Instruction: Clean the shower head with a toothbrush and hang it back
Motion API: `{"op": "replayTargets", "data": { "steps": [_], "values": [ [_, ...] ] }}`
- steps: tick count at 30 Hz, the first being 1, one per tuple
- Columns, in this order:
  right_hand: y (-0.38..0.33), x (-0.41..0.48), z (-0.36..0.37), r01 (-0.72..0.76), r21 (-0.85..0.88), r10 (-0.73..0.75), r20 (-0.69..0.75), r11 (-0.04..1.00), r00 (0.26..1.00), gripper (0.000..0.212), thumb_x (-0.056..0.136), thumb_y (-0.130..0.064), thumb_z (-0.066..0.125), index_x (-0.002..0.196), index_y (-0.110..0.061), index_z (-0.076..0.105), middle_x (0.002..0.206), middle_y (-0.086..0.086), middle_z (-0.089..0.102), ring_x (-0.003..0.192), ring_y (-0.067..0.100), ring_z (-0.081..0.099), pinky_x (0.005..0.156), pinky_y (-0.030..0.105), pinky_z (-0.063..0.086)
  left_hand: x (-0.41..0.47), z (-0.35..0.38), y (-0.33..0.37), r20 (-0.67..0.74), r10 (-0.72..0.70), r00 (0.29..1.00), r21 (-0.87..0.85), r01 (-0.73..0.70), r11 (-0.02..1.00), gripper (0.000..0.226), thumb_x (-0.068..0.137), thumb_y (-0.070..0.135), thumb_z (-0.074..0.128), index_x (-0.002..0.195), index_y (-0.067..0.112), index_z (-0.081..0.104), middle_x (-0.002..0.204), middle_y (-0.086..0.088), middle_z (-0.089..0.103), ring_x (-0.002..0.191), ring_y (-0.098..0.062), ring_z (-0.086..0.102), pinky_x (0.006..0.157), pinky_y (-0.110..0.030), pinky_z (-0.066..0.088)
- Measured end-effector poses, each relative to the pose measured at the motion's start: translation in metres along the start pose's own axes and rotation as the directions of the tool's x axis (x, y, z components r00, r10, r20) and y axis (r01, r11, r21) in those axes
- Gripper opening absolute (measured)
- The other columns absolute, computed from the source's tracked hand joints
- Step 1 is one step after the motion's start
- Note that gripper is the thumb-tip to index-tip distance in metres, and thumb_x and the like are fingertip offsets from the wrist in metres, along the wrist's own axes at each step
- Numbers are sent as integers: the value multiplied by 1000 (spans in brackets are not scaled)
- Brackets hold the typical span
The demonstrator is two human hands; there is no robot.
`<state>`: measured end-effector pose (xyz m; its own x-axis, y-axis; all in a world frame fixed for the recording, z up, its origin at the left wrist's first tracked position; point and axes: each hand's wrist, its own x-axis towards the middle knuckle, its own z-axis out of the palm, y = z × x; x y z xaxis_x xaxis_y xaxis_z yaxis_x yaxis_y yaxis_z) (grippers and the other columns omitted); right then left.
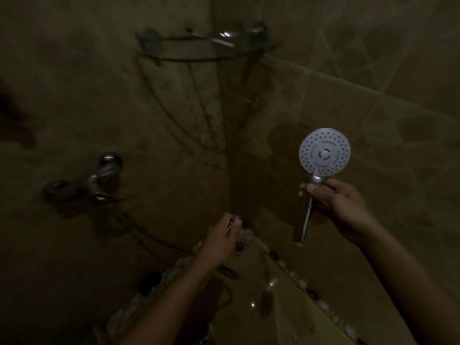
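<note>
The round white shower head faces me at the right, its spray plate dotted with small holes. Its chrome handle hangs down, and my right hand grips it just below the head. My left hand is lower, near the corner of the tiled walls, with its fingers closed around a thin object that looks like the toothbrush; only a small pale and dark tip shows. The room is very dark.
A chrome mixer tap sticks out of the left wall, and a dark hose trails from it. A curved corner shelf is mounted high in the corner. A pebble-edged ledge runs below the hands.
</note>
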<state>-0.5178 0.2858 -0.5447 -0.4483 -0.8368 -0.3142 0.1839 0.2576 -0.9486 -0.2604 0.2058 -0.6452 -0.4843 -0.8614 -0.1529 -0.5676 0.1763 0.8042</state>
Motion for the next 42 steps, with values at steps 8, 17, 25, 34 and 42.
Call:
{"op": "replayTargets", "data": {
  "steps": [8, 17, 25, 34, 42],
  "values": [
    [-21, -15, 55, -35, -35, 38, 93, 999, 995, 24, 97, -9, 59, 120, -7, 64, 116, 9, 74, 105, 21, 72, 85, 36, 53, 0, -139, -53, -144, -237, 961, 97, 252, 963, 21, 104, 29, 48, 90, 15, 55, 85, -1, 61, 87, -23, 61, 67, -25, 32],
    [-14, -12, 126, -58, -50, 61, 66, 997, 996, 21, 97, -8, 56, 116, -4, 64, 109, 10, 75, 108, 26, 69, 88, 39, 52, 36, -226, -111, -217, -399, 891, -41, 400, 915, 36, 103, 35, 46, 114, 6, 65, 119, -20, 67, 111, -32, 62, 79, -28, 37],
    [-16, -2, 169, -70, -17, 71, 34, 997, 997, 19, 97, -7, 57, 114, -3, 65, 113, 14, 73, 109, 26, 68, 88, 39, 53, 39, -221, -118, -211, -480, 851, -386, 379, 841, 16, 100, 38, 52, 98, 25, 61, 98, -7, 63, 75, -22, 53, 57, -27, 39],
    [-6, -3, 176, -109, -28, 110, 40, 994, 993, 15, 98, -5, 56, 107, 0, 66, 105, 17, 72, 99, 28, 69, 85, 38, 55, 31, -220, -121, -230, -440, 868, -339, 352, 872, 29, 101, 28, 55, 121, 9, 65, 120, -6, 65, 109, -19, 57, 83, -21, 37],
    [19, 7, 168, -137, -39, 138, 23, 990, 990, 12, 95, -5, 59, 100, -1, 69, 107, 23, 72, 99, 33, 68, 87, 42, 54, 28, -199, -112, -182, -390, 903, -129, 372, 919, 26, 99, 27, 59, 74, 21, 61, 77, -6, 64, 80, -24, 61, 75, -37, 47]
  ]
}}
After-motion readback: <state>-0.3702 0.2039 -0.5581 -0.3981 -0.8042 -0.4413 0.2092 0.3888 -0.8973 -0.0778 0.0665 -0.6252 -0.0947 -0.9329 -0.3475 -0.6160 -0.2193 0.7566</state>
